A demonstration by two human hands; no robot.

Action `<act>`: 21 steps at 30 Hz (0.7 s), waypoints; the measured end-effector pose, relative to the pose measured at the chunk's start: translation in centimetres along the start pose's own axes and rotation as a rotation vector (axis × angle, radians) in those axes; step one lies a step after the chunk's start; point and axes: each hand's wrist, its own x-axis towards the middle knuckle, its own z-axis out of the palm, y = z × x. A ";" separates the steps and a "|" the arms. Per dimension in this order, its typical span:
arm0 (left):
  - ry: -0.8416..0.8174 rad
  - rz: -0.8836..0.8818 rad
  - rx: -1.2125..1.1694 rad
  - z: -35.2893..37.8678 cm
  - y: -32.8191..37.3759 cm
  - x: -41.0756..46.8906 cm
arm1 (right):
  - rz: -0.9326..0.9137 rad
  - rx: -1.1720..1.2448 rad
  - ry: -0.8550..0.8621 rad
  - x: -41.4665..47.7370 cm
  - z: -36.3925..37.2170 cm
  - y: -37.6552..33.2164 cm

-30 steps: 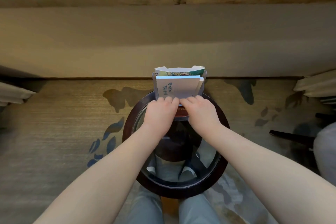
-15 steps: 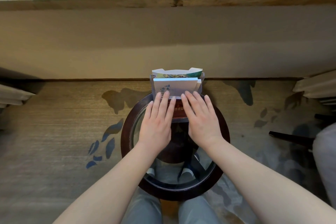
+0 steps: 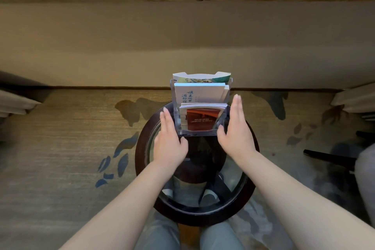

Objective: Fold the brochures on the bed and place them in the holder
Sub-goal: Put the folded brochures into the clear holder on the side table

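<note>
The left hand (image 3: 169,142) and right hand (image 3: 235,130) have been drawn off the front brochures and spread, fingers straight, to either side of the acrylic holder (image 3: 197,133); the red brochure (image 3: 203,118) is now uncovered.

holder (image 3: 195,132) on table (image 3: 140,154), far edge | brochures (image 3: 199,92) in holder, three rows front to back | left hand (image 3: 169,142) just left of holder | right hand (image 3: 236,132) just right

Dim warm indoor light, soft shadows, wide-angle bending at edges, slight blur
</note>
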 end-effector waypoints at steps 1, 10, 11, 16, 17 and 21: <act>-0.006 0.008 -0.062 -0.1 0.1 0.5 | 0.033 0.042 -0.042 0.1 0.0 0.1; -0.010 0.046 -0.219 -0.2 1.9 3.7 | 0.057 0.137 -0.096 0.5 0.5 -0.7; -0.006 0.045 -0.229 -0.3 1.9 4.0 | 0.048 0.152 -0.096 0.6 0.5 -0.7; -0.007 0.078 -0.255 -1.2 1.7 5.9 | 0.028 0.195 -0.078 1.6 0.6 -1.0; -0.004 0.083 -0.258 -1.2 1.7 6.1 | 0.032 0.195 -0.071 1.7 0.7 -1.0; 0.004 0.094 -0.201 -0.7 1.6 5.6 | 0.033 0.175 -0.076 1.9 0.8 -0.6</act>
